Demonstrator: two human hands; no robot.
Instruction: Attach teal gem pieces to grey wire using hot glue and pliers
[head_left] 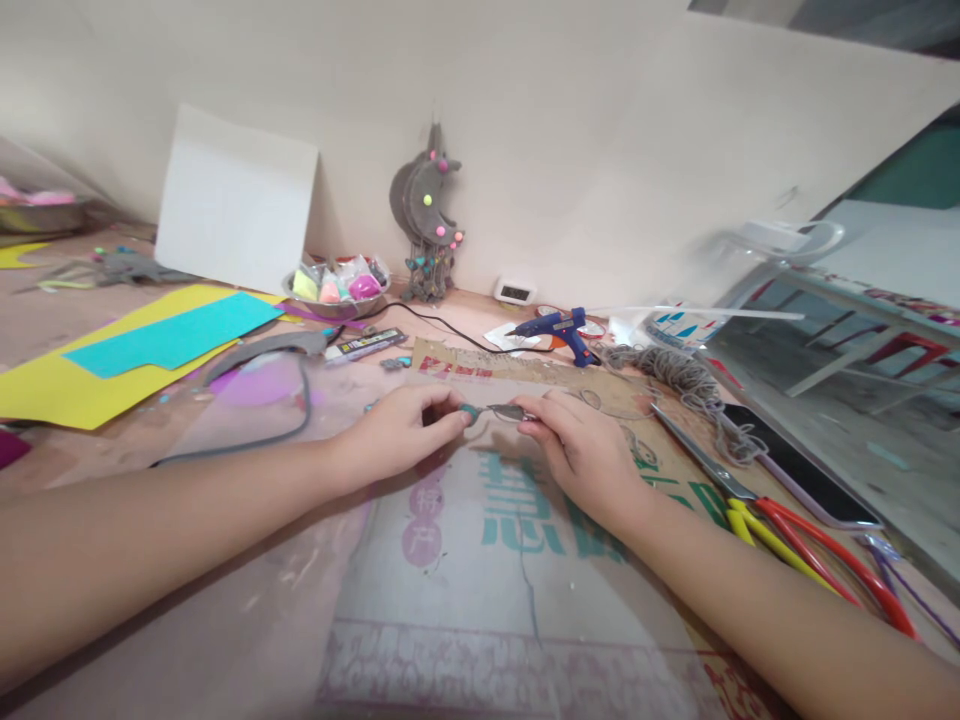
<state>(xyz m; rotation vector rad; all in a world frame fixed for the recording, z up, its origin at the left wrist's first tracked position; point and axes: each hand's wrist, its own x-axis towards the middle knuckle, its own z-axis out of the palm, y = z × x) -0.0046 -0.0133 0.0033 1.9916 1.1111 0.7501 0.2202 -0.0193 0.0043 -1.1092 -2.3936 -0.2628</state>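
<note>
My left hand (409, 425) pinches a small teal piece (470, 412) between thumb and forefinger. Opposite it, my right hand (577, 445) is closed on a small grey piece (508, 411). A thin grey strand seems to link the two pieces, and both are held just above a printed plastic sheet (450, 600). Fine detail of the pieces is too small to tell. Beyond my right hand lies a tangled bundle of grey yarn (679, 372).
Scissors (750, 495) and a phone (802, 465) lie at the right. A blue glue gun (559, 330), a bowl of coloured clay (341, 285) and a grey moon ornament (427, 200) are at the back. Yellow sheet (112, 400) and cyan sheet (172, 335) lie left.
</note>
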